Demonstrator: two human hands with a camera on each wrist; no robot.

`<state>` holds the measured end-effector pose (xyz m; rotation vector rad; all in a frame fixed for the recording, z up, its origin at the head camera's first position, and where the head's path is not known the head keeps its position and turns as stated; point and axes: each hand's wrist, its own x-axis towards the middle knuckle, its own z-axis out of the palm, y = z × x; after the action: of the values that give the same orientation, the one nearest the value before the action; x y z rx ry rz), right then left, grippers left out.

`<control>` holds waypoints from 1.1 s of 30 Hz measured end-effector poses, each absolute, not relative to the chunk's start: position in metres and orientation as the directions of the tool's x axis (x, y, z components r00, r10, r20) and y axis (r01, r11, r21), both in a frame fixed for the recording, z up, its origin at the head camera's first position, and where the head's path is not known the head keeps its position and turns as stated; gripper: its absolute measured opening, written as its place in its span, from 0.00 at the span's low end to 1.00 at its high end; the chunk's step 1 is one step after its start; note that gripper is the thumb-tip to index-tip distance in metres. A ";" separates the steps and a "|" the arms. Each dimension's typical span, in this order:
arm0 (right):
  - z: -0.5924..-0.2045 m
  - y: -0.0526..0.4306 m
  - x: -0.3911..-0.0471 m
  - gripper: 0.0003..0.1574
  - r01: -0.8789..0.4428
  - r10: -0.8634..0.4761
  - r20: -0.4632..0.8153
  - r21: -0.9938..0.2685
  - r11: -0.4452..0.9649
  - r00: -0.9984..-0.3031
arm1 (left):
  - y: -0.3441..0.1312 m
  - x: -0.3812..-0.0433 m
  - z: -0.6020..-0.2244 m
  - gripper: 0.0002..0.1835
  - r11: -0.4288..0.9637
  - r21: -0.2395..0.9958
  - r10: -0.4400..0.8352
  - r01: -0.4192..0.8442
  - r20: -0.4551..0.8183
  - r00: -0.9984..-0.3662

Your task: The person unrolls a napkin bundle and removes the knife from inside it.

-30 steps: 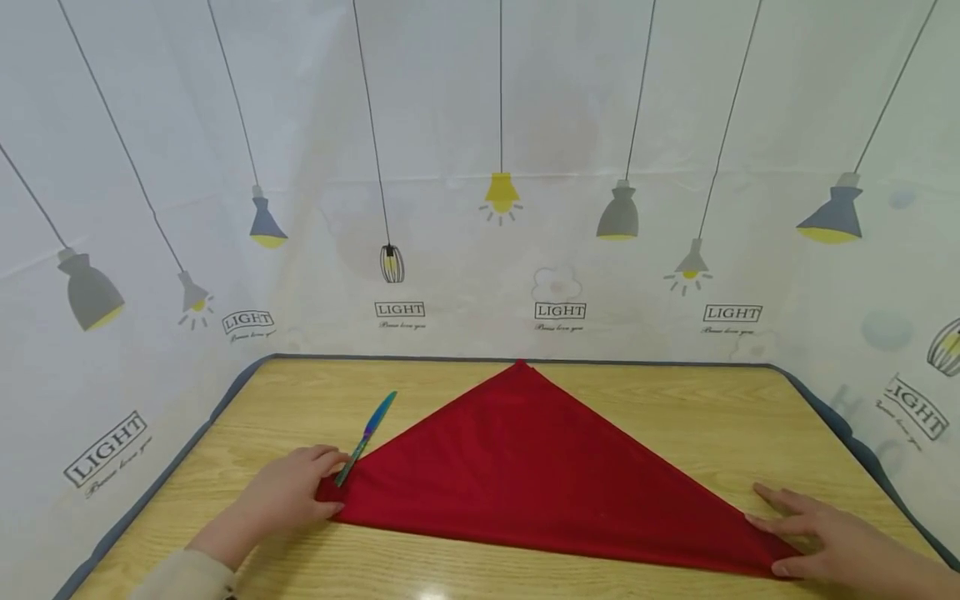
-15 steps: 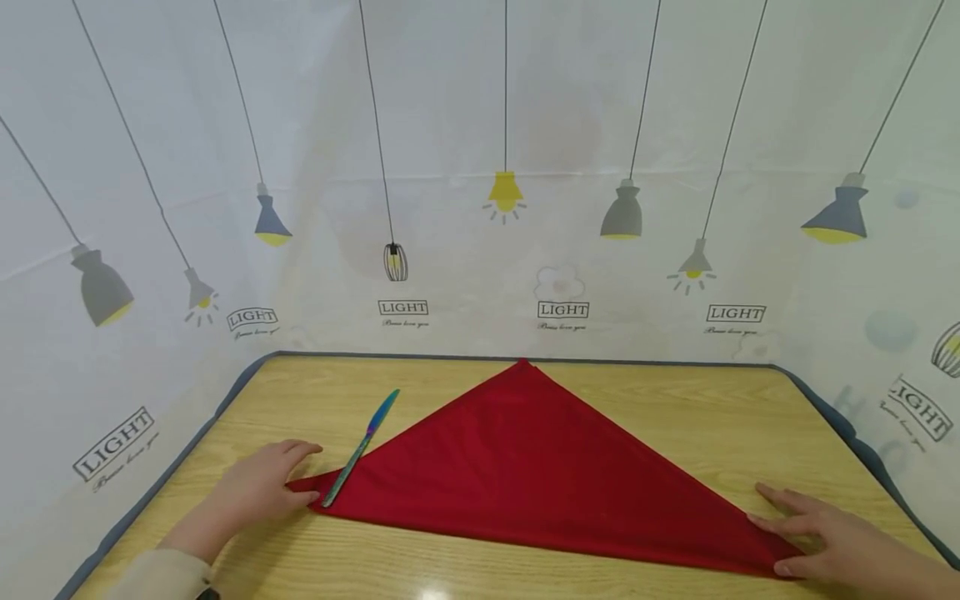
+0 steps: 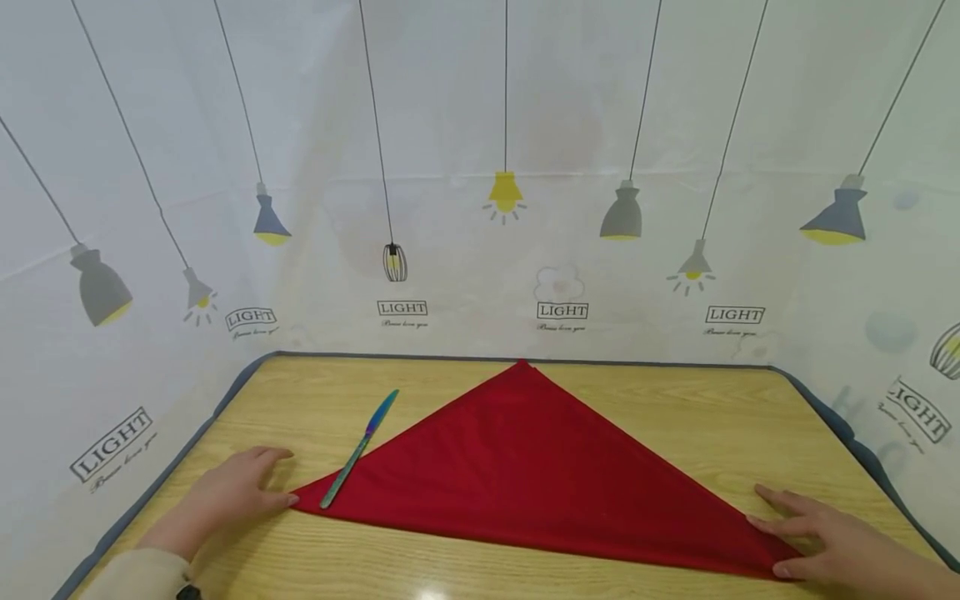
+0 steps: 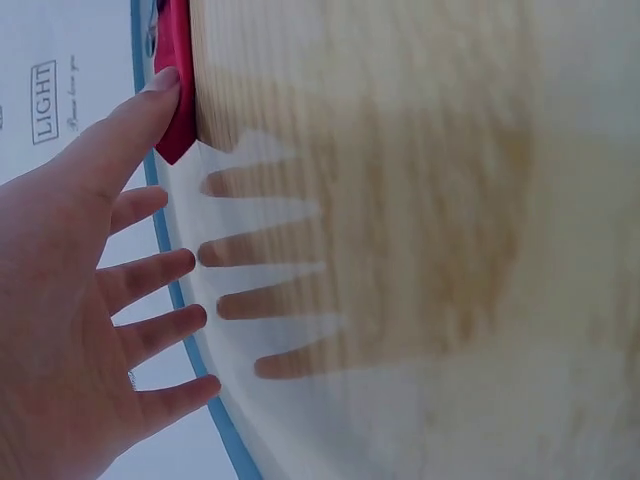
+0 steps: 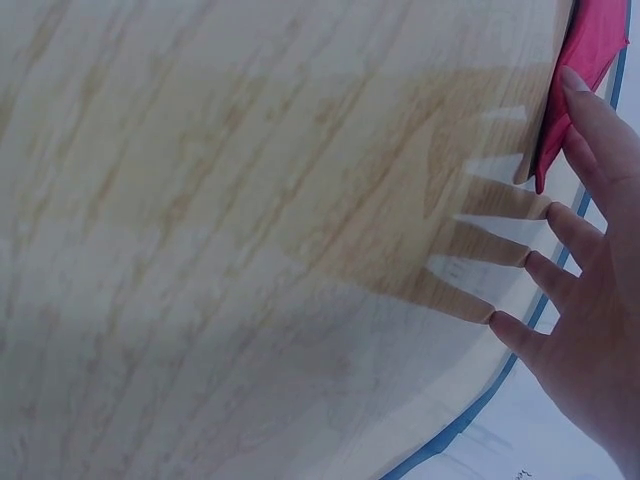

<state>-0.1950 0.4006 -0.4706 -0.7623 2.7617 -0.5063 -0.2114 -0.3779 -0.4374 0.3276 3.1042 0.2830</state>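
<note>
A red cloth napkin (image 3: 525, 475), folded into a triangle, lies on the table with its peak at the far edge. Across its left corner rests a knife (image 3: 360, 450) with a shiny blue-green finish, blade pointing away. My left hand (image 3: 228, 500) is at that left corner; the left wrist view shows its thumb (image 4: 160, 95) touching the cloth and the other fingers spread apart. At the opposite corner, my right hand (image 3: 832, 537) lies with extended fingers, thumb and forefinger on the cloth. Its thumb (image 5: 597, 112) touches the red fabric in the right wrist view.
The wood-grain table (image 3: 420, 575) has a dark blue edge band (image 3: 420, 357). White sheeting (image 3: 450, 108) printed with hanging lamps and LIGHT labels rises behind it and on both sides.
My left hand has drawn back leftward from the knife to the cloth's tip, uncovering the knife's handle and the left corner, which now lies flat. The right hand has kept its place.
</note>
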 end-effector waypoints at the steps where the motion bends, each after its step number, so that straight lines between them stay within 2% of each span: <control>1: -0.471 0.400 -0.195 0.34 -0.449 -0.530 -0.131 -0.386 0.806 -0.838 | -0.380 -0.212 -0.438 0.41 0.961 0.190 0.205 0.202 0.005 -0.979; 6: -0.469 0.399 -0.195 0.35 -0.436 -0.521 -0.147 -0.386 0.813 -0.841 | -0.384 -0.214 -0.440 0.41 0.959 0.200 0.208 0.202 -0.012 -0.978; 11: -0.469 0.397 -0.194 0.35 -0.431 -0.514 -0.152 -0.379 0.819 -0.844 | -0.379 -0.213 -0.433 0.40 0.965 0.156 0.213 0.209 -0.012 -0.977; 18: -0.466 0.393 -0.194 0.35 -0.378 -0.506 -0.194 -0.459 0.804 -0.841 | -0.371 -0.224 -0.424 0.40 0.957 0.153 0.258 0.248 -0.051 -0.965; 26: -0.467 0.394 -0.194 0.35 -0.402 -0.505 -0.179 -0.411 0.818 -0.844 | -0.358 -0.244 -0.415 0.37 0.940 0.135 0.322 0.312 -0.053 -0.945; 33: -0.467 0.399 -0.193 0.33 -0.446 -0.534 -0.132 -0.403 0.799 -0.835 | -0.342 -0.257 -0.409 0.38 0.942 0.124 0.321 0.310 -0.081 -0.943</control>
<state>-0.1934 0.3989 -0.4673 -0.7610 2.7483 -0.5291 -0.2568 -0.3423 -0.4087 0.4887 2.9973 0.1673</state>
